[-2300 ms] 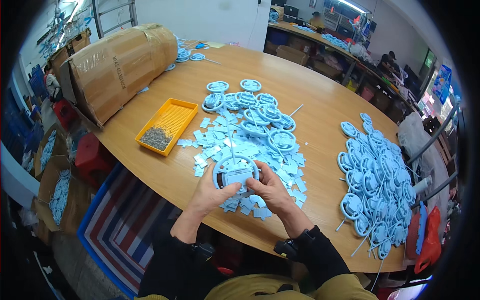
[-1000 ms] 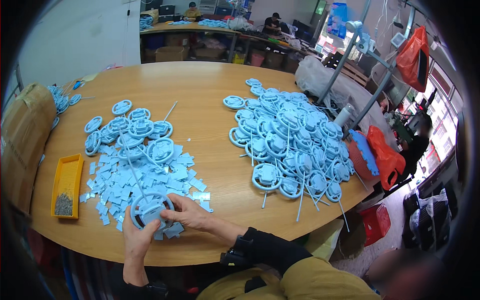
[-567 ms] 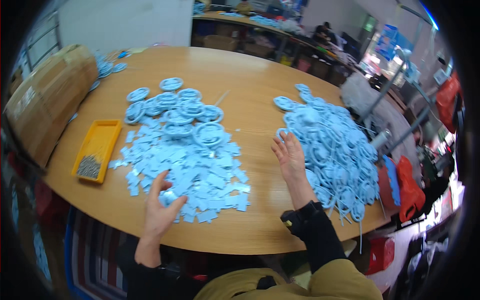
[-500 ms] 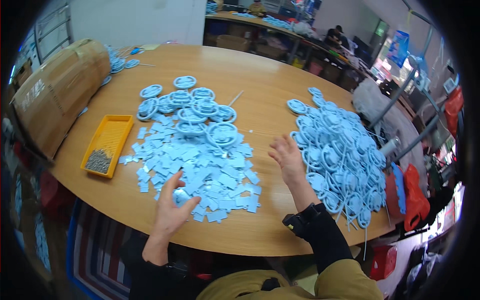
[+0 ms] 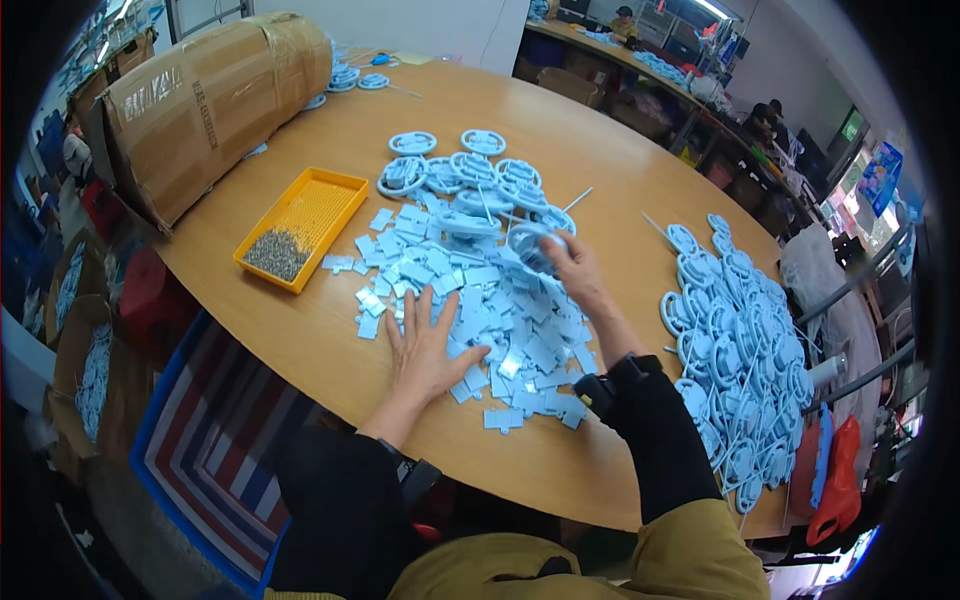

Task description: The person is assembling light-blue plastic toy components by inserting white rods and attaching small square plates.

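Gripping the right side of a lt-blue steering-wheel-shaped part [image 5: 528, 245], R hand [image 5: 572, 268] has thumb & fingers on it; part's tilted, at the far-right side of the loose plates [image 5: 530, 325], just beside the grp of similar wheels [image 5: 470, 170]. Can't tell if it's fully clear of the pile. L hand [image 5: 425, 345] is free of any grasp: palm down, fingers spread over the near-left edge of the plates, which are small, flat, rect. & lt blue, heaped loose in mid tabletop [image 5: 640, 190].

Yellow tray [image 5: 320, 205] is left of the plates, approx. level w/ them; small grey metal bits [image 5: 277, 255] lie in its near end. Big cardboard box [image 5: 210, 110] is on its side farther L. Larger heap of lt-blue wheels w/ thin rods [image 5: 740, 330] is on the R side, well apart from the plates. Another small bunch of wheels [image 5: 345, 78] is at far L, beyond the box. Co-worker [image 5: 768, 122] sits in the background, upper R.
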Tool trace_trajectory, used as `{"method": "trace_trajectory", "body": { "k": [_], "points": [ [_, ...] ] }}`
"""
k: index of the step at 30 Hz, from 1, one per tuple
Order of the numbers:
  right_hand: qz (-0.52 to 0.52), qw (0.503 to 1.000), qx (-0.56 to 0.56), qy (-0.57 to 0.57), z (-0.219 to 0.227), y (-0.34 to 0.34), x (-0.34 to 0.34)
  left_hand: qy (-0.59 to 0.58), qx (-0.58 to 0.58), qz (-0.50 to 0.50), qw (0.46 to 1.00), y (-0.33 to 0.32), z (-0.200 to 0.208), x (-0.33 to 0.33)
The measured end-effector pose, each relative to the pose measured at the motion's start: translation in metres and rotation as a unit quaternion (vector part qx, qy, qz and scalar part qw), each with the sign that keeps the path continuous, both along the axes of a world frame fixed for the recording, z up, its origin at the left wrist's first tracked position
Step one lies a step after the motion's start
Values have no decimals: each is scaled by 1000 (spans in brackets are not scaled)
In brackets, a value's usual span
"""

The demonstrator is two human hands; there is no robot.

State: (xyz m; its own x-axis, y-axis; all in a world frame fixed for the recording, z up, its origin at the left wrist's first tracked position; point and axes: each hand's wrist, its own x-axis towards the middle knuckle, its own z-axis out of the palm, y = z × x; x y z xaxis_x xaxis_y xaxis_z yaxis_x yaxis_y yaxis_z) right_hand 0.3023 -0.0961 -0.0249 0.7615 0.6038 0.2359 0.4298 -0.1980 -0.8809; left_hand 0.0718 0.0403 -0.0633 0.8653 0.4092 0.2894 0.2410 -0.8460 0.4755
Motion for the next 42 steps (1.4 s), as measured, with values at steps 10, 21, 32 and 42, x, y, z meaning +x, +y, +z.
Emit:
{"method": "trace_trajectory", "body": {
  "k": [10,21,32,42],
  "points": [
    [126,877,107,451,36,-24,-132,-210,-688,-148,679,-3,33,8],
    [5,935,-224,-274,-37,-78,-93,-231,-537,3,811,19,24,-18],
    [112,924,-278,-236,-11,-65,-105,-277,-500,67,818,20,17,-27],
    [110,992,-45,38,13,-40,-99,-159,-625,-59,762,30,28,-35]
  ]
}}
